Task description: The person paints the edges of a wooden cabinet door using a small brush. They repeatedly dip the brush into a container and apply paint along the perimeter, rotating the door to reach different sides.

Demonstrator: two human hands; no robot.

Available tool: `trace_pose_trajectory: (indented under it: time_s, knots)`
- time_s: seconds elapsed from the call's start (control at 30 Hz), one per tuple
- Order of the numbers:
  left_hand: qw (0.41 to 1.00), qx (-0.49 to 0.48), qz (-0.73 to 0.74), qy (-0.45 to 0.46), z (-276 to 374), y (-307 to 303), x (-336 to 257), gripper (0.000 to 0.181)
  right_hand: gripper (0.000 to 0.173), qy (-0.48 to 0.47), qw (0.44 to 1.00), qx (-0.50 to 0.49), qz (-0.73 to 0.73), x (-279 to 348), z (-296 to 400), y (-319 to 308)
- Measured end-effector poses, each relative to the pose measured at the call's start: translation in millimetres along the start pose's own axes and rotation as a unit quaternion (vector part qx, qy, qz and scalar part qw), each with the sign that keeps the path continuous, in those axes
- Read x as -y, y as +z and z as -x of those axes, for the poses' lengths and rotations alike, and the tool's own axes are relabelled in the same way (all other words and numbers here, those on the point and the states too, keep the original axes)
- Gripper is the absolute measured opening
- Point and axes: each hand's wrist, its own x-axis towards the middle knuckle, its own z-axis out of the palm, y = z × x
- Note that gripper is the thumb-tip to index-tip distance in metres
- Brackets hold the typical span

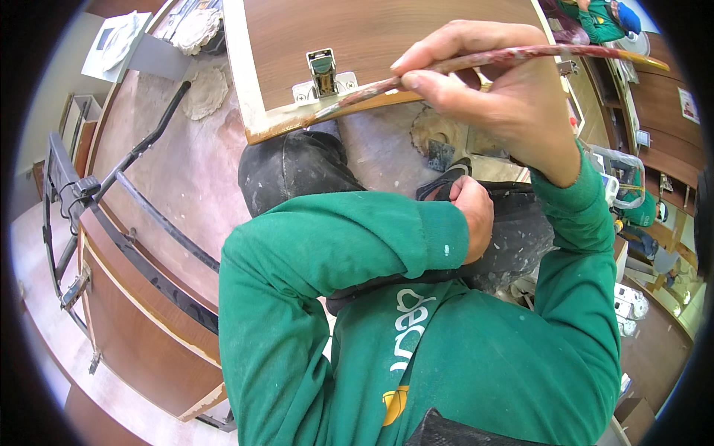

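Observation:
My right hand point(502, 92) grips a thin paintbrush point(368, 92), its handle smeared with red and white paint. The bristle tip touches the near edge of a wood-grain cabinet door point(385, 42), close to its left corner. Brown paint point(279, 132) coats part of that edge, and a pale band borders the brown face. Just above the tip, a metal concealed hinge point(322, 75) is screwed to the door. My left hand point(474, 217) rests curled by my bent leg, below the door. Its fingers are partly hidden, so whether they hold anything cannot be seen.
At left stand another brown panel point(150, 329) with hinges and a black metal frame point(139, 150). Paint-crusted round pieces point(205, 92) and a dark scraper-like piece point(440, 155) lie on the stained floor covering point(206, 150). Other people point(602, 22) in green are at right.

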Motion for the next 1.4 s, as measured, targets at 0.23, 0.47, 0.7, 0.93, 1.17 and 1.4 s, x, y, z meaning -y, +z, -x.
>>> trace_pose_trajectory:
  time_s: [0.23,0.47,0.7,0.93,1.17,1.4]
  knots:
    - [1.0,0.006,0.002,-0.006,-0.6,0.6,0.4,0.022,0.011,0.015,1.0,-0.003,0.024,-12.6,6.8,-11.3]
    - [1.0,-0.007,0.02,-0.003,6.9,-5.1,2.8,0.022,0.012,0.038,0.998,-0.033,-0.029,-1.0,8.9,-17.1]
    - [0.999,0.001,0.032,-0.023,4.3,-6.9,1.8,0.02,0.013,-0.07,0.989,0.003,-0.129,-1.1,-7.1,26.5]
    - [0.993,-0.027,0.101,-0.045,-45.8,15.6,-2.5,0.038,0.013,-0.103,0.992,-0.04,-0.065,-6.5,-9.2,50.0]
    - [0.999,-0.005,0.037,-0.019,-37.8,12.4,-6.3,0.041,0.013,-0.066,0.996,-0.023,-0.056,-2.0,-5.7,51.0]
    - [0.999,-0.013,0.037,-0.026,-34.3,14.1,-6.9,0.039,0.011,-0.096,0.993,-0.042,-0.051,-3.6,-10.3,58.1]
